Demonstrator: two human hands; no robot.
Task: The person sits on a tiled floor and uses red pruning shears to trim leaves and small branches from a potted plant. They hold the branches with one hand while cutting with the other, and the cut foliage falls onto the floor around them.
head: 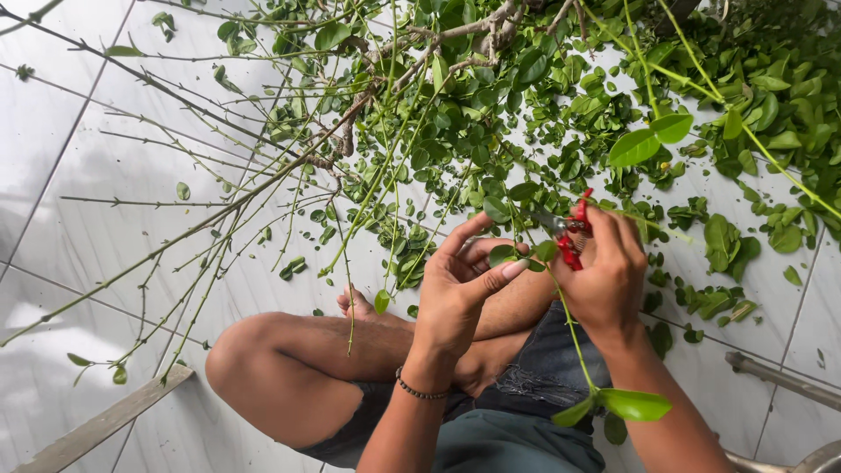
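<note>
Above crossed legs, the left hand pinches a green stem near its leaf, while the right hand grips red-handled pruners, apparently closing on it. Blades sit close to the left fingertips; a slip could nick them.

home yard/patio | white tiled floor | cut branches w/ leaves

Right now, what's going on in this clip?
A person sits cross-legged on a white tiled floor, trimming a leafy green stem. The left hand pinches a leaf on the stem, while the right hand holds red-handled snips at it. Stripped bare twigs lie to the left, and a pile of cut green leaves lies to the right.
</note>
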